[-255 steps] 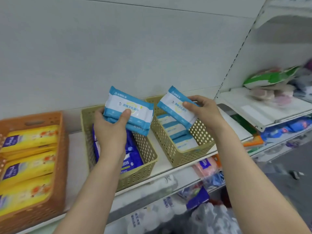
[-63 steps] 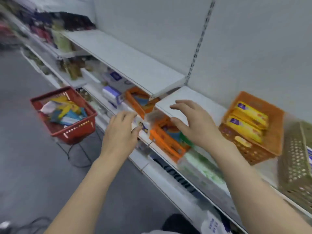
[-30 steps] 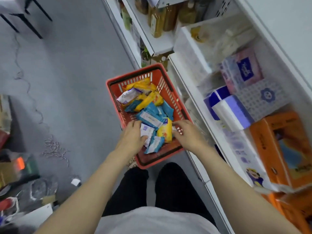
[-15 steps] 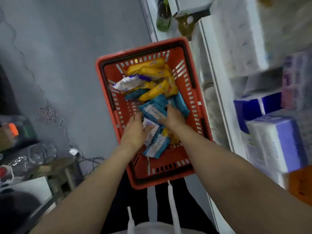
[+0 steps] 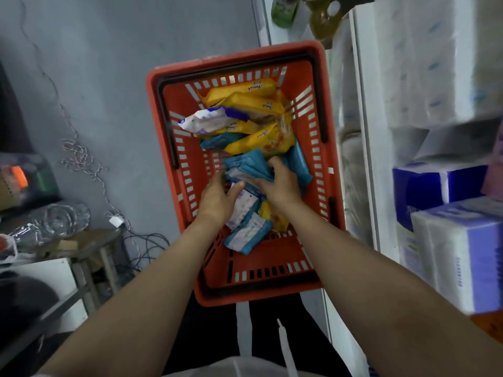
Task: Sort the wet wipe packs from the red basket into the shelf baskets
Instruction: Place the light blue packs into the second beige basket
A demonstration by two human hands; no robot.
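The red basket (image 5: 236, 54) sits on the floor below me, holding several wet wipe packs: yellow ones (image 5: 245, 103) at the far end, a white and purple one (image 5: 206, 121), and light blue ones in the middle. Both my hands are inside it. My right hand (image 5: 280, 183) curls its fingers over a light blue pack (image 5: 245, 165). My left hand (image 5: 217, 198) reaches beside it with fingers and thumb spread, above a white pack (image 5: 242, 206). Another blue and white pack (image 5: 247, 234) lies nearer me.
A white shelf unit runs along the right with a blue tissue box (image 5: 424, 189) and white wrapped tissue bundles (image 5: 462, 254). A green bottle (image 5: 283, 9) stands beyond the basket. Cables (image 5: 81, 159) and a low stool (image 5: 87, 240) with clutter lie at the left.
I turned from the shelf baskets and bent down to the red basket. Both hands went in among the packs, and my right hand has closed over a light blue pack.
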